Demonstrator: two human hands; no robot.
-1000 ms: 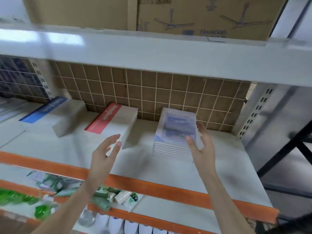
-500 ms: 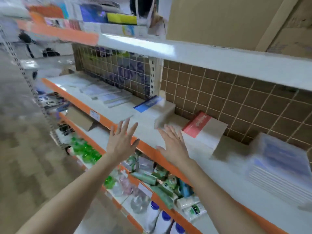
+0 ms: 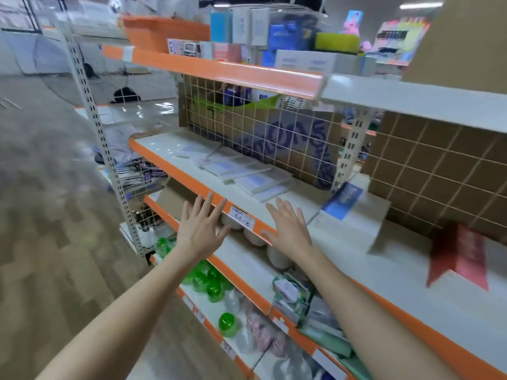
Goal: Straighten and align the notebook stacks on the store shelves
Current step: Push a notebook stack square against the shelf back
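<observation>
- Both hands reach toward a white store shelf [image 3: 274,212] with an orange front lip; left hand [image 3: 199,229] and right hand [image 3: 288,229] have fingers spread, grip released, holding nothing.
- Thin, flat, pale notebooks [image 3: 241,174] lie overlapping in an uneven row on that shelf beyond the hands, long axes angled toward the wire-grid back panel [image 3: 260,133].
- Right of them, a blue-covered stack [image 3: 354,207] and a blurred red-covered stack [image 3: 461,256].

The shelf [image 3: 170,145] looks like smooth, white-painted metal with a glossy orange plastic edge strip [image 3: 192,185]. On it, the notebooks [image 3: 241,174] have shiny, plastic-wrapped paper covers. Behind them stands a white wire grid [image 3: 263,133] against matt brown cardboard [image 3: 214,119].
</observation>
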